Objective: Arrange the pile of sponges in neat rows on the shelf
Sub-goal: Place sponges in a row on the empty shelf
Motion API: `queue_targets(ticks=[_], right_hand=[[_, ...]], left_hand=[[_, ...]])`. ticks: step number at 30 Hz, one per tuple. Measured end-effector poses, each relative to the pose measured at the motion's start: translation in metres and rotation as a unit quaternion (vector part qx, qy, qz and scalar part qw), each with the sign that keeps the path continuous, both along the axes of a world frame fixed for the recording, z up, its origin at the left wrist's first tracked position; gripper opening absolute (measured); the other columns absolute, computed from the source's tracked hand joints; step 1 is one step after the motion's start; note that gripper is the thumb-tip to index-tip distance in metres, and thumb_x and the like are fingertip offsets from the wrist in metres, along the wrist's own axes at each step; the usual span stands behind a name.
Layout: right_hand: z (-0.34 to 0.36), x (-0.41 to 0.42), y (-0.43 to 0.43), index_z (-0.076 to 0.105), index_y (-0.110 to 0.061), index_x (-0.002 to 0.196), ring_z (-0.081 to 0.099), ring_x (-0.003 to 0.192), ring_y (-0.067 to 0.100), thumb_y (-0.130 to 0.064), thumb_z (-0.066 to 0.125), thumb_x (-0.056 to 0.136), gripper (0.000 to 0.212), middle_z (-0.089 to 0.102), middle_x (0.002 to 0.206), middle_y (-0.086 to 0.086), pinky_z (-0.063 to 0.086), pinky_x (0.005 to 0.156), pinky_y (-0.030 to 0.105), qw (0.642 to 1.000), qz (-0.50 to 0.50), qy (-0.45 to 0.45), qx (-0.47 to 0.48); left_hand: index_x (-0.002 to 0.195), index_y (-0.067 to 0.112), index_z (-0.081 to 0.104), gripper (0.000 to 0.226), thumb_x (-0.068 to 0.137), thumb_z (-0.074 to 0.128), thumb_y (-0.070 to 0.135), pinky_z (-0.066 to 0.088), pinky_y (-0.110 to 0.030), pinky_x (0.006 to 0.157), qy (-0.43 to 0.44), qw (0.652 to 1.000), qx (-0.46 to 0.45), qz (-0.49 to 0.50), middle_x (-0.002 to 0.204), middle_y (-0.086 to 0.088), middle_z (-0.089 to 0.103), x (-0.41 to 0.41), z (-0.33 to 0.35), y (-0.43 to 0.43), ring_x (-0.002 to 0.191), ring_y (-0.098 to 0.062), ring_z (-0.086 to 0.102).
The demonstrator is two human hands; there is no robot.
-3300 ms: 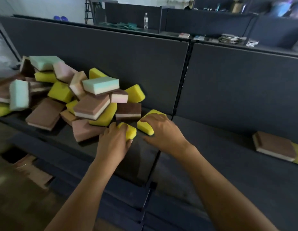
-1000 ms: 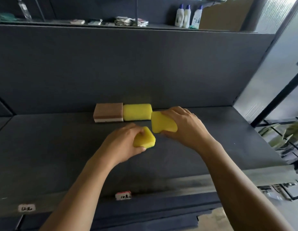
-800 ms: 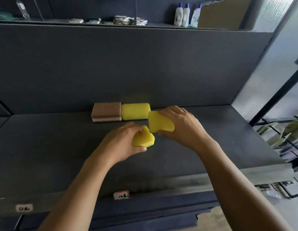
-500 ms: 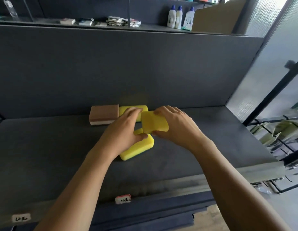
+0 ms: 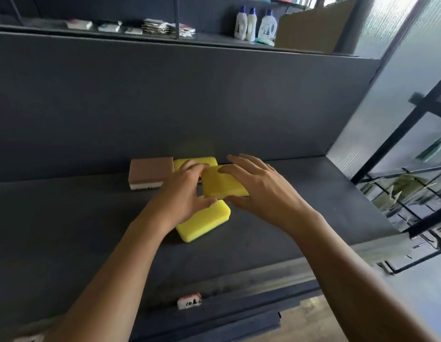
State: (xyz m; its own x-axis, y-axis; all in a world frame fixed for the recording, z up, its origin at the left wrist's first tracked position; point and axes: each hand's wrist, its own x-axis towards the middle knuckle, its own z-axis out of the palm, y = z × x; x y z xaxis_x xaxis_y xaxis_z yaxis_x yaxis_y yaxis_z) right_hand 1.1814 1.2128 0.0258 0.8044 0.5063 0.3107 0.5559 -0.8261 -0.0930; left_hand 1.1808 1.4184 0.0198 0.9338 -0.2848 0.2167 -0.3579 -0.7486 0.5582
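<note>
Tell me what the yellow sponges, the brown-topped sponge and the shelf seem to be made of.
Yellow sponges: soft matte foam, judging by rounded corners and dull surface. Brown-topped sponge: matte brown scouring layer, probably, over pale foam. Shelf: dark matte surface, perhaps painted metal.

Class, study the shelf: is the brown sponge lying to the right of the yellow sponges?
No: the brown sponge lies at the left end of the back row, with a yellow sponge directly to its right.

We read a handwritten "10", then an unclear mark, on the small white price tag (image 5: 189, 301) on the shelf (image 5: 66, 230) front edge.
</note>
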Motion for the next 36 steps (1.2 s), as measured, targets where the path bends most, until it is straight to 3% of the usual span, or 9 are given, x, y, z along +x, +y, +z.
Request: queue_targets(ticks=[12, 19, 25, 36], right_hand=[[0.008, 0.037, -0.022, 0.048, -0.032, 0.140, 0.046, 0.133, 0.022, -0.049, 0.070, 0.084, 0.062, 0.048, 0.147, -0.004, 0.043, 0.097, 0.041, 0.998, 0.028, 0.036, -0.031], [-0.002, 0.060, -0.039, 0.054, -0.031, 0.135, 0.051, 0.123, 0.022, -0.044, 0.075, 0.081, 0.059, 0.054, 0.136, -0.005, 0.045, 0.092, 0.040, 0.998, 0.035, 0.044, -0.018], [-0.008, 0.079, -0.053, 0.048, -0.034, 0.139, 0.044, 0.129, 0.017, -0.042, 0.072, 0.084, 0.060, 0.047, 0.143, -0.009, 0.038, 0.098, 0.035, 0.997, 0.011, 0.074, -0.028], [-0.028, 0.103, -0.050, 0.047, -0.032, 0.141, 0.043, 0.133, 0.017, -0.040, 0.071, 0.086, 0.060, 0.046, 0.146, -0.007, 0.038, 0.100, 0.033, 0.992, 0.008, 0.121, -0.044]], left_hand=[[0.139, 0.018, 0.047, 0.072, 0.077, 0.079, 0.033, 0.040, -0.025, 0.085, -0.019, 1.000, 0.009, 0.018, 0.133, 0.008, 0.048, 0.021, 0.005, -0.025, 0.115, -0.013, 0.051], [0.145, 0.021, 0.040, 0.082, 0.076, 0.079, 0.040, 0.041, -0.033, 0.094, 0.006, 0.995, 0.085, 0.044, 0.143, 0.009, 0.041, 0.035, 0.001, -0.030, 0.122, -0.018, 0.049], [0.135, 0.021, 0.055, 0.060, 0.081, 0.073, 0.042, 0.045, -0.036, 0.095, 0.025, 0.986, 0.153, 0.066, 0.143, 0.011, 0.043, 0.051, -0.002, -0.029, 0.120, -0.019, 0.053], [0.134, 0.023, 0.057, 0.041, 0.093, 0.058, 0.030, 0.037, -0.030, 0.107, 0.083, 0.979, 0.177, 0.060, 0.149, 0.012, 0.040, 0.067, -0.019, -0.033, 0.134, -0.014, 0.041]])
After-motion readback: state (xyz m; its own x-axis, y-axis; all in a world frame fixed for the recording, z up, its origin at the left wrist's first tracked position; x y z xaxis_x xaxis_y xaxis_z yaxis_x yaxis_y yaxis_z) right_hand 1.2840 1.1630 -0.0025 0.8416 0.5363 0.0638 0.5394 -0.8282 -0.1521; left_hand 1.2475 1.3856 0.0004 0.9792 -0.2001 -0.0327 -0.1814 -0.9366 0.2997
